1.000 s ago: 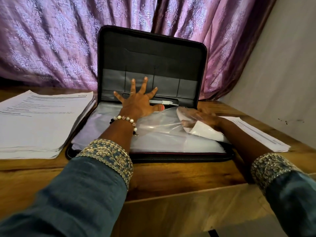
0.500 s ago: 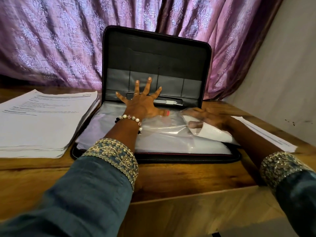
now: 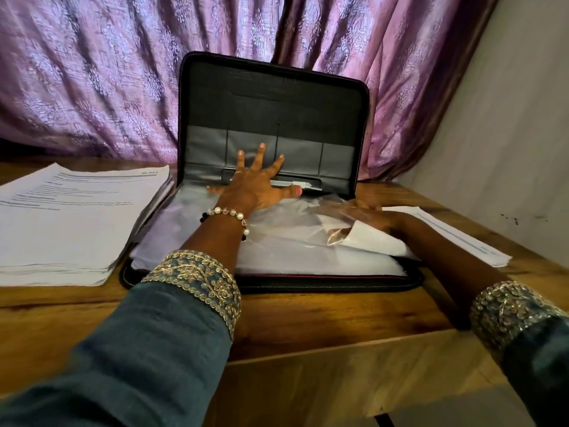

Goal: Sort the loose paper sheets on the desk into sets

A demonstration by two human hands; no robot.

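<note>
Black zip folder (image 3: 274, 112) open at centre of wooden bench (image 3: 323, 315); lid upright vs purple curtain (image 3: 92, 72), base flat, its near zip edge set back from the bench's near edge w/ a bare wood strip between.

Left hand (image 3: 251, 192): fingers splayed straight, palm flat, pressing down on clear plastic sleeves (image 3: 277, 241) at far end of folder base, by the hinge. Fingertips reach onto the lid's lower pockets. Bead bracelet (image 3: 229, 215) at wrist.

Right hand (image 3: 374, 218): at right edge of folder base, partly under a lifted, crinkled sleeve corner; curled white sheet (image 3: 378, 241) lies beneath it, poking over the folder's right edge. Fingers blurred + covered by plastic — can't tell whether it grips sheet or just rests on it.

Paper: thick stack (image 3: 70, 223) on left, touching or just beside folder's left edge, near edge approx. level w/ folder's near edge. Thin stack (image 3: 452, 234) on right, behind right forearm, close to bench's right edge and grey wall (image 3: 508, 134).

Open room: wood strip along near side, both sleeved forearms crossing it. Sides tight — stacks flank the folder on both.
</note>
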